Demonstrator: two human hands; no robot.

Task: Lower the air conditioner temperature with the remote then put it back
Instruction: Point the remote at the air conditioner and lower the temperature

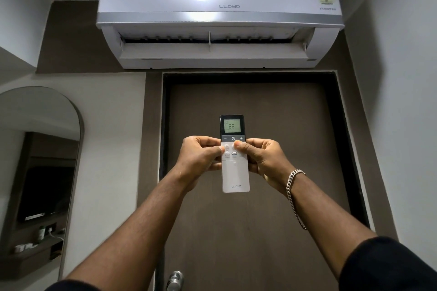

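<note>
A white remote (235,177) with a dark top and a lit screen reading 22 is held upright at arm's length, pointing up toward the white wall-mounted air conditioner (218,16), whose lower flap hangs open. My left hand (201,157) grips the remote's left edge, its thumb resting on the buttons just below the minus key. My right hand (262,158) grips the right edge, thumb on the buttons in the middle row. A silver chain bracelet (293,184) circles the right wrist.
A brown door (260,220) with a dark frame stands straight ahead under the air conditioner, its metal handle (175,280) at the bottom. An arched mirror (40,172) hangs on the left wall and reflects shelves with small items. Plain walls flank both sides.
</note>
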